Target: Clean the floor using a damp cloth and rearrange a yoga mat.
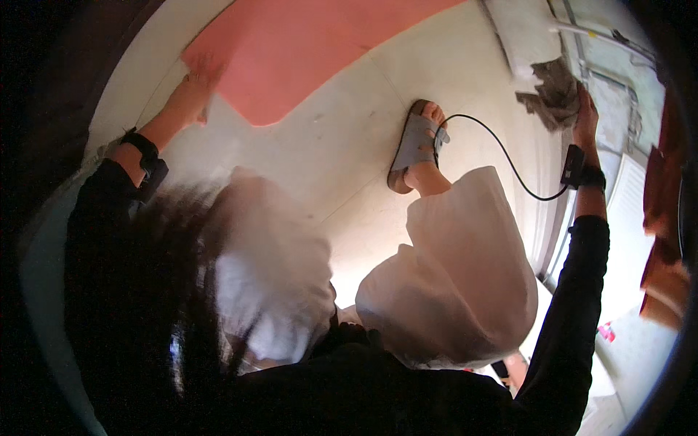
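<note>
A flat pink mat or sheet [305, 49] lies on the pale tiled floor [349, 141] at the top of the view. My left hand [199, 95] is at its near left edge, its fingers blurred over the pink surface; whether they grip it is not clear. At the upper right, my right hand [586, 114] holds a crumpled grey-brown cloth [559, 95], raised near the wall side. Each wrist wears a black strap with a small black box, and a black cable [507, 150] runs from the right one towards my foot.
My foot in a grey strapped sandal [417, 144] stands on the floor between my hands. Pipes [605, 38] run along the wall at the upper right. Orange-brown items [662, 218] are at the far right edge. A dark surface borders the left side.
</note>
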### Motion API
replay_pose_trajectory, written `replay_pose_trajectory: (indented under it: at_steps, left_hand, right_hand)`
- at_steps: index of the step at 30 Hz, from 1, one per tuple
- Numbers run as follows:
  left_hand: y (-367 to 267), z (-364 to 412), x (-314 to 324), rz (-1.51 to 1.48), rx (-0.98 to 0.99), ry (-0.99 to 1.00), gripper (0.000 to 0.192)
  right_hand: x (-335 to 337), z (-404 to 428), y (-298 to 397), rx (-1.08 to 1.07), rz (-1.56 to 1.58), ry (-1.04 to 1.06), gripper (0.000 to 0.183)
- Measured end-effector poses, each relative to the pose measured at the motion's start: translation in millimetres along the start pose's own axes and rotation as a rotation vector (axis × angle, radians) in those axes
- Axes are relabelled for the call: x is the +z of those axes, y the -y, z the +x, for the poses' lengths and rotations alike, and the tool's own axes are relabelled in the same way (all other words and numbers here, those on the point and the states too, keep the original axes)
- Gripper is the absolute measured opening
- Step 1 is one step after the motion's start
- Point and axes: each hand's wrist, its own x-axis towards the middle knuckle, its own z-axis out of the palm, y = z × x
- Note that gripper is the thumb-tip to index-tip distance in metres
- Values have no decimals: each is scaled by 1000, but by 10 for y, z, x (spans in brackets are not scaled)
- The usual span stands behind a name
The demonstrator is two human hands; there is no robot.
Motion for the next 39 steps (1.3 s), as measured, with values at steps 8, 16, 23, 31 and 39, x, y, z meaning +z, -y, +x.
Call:
replay_pose_trajectory:
  at_steps: [8, 16, 23, 31, 39]
  left_hand:
    - [-225, 94, -96, 154, -51, 82, 122]
    - [-126, 43, -57, 147, -97, 8, 117]
    - [137, 44, 185, 118, 2, -61, 112]
    - [166, 352, -81, -163, -181, 199, 57]
    - [369, -121, -387, -107, -45, -370, 36]
  right_hand:
    - [-1946, -1759, -369, 293, -248, -334, 44]
    - [-3512, -2735, -144, 432, -573, -546, 51]
    - [-4719, -3390, 372, 520, -542, -629, 49]
    - [-4489, -3494, 95, 412, -348, -528, 42]
    - [-3482, -2919, -1234, 412, -302, -465, 43]
